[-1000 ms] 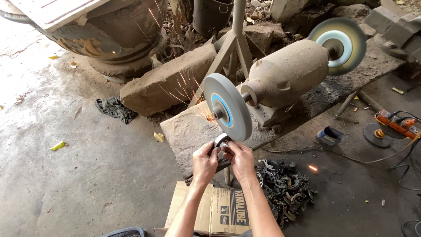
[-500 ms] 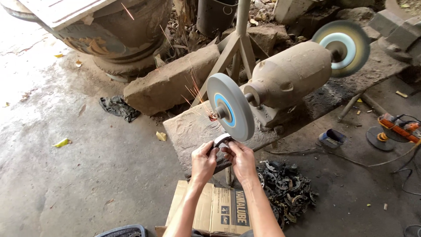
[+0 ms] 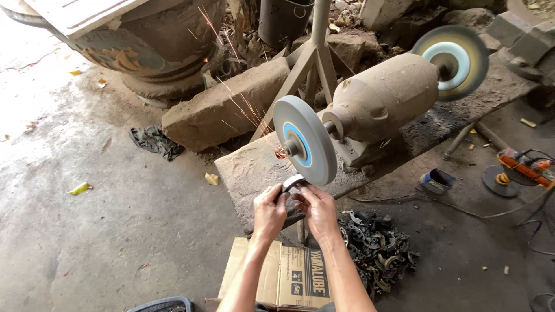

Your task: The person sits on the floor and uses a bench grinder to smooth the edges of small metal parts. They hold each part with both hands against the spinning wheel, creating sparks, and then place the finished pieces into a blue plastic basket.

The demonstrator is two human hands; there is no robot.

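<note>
A dusty bench grinder [image 3: 381,98] stands on a stone slab [image 3: 248,170], with a grey wheel with a blue centre [image 3: 304,140] near me and a second wheel [image 3: 452,60] at the far end. My left hand [image 3: 269,211] and my right hand [image 3: 316,209] together grip a small curved metal part [image 3: 292,183] and press it against the lower rim of the near wheel. Orange sparks fly up and to the left from the contact point.
A cardboard box [image 3: 289,276] lies under my forearms, with a pile of dark metal parts [image 3: 376,251] to its right. An orange angle grinder [image 3: 520,167] with a cord lies at the right. A large stone block [image 3: 222,107], a dark rag [image 3: 153,140] and a big rusty pot [image 3: 156,46] sit at the left and back.
My hands stay on the metal part at the wheel's lower rim. The spark trail has grown longer toward the upper left. The view has shifted slightly.
</note>
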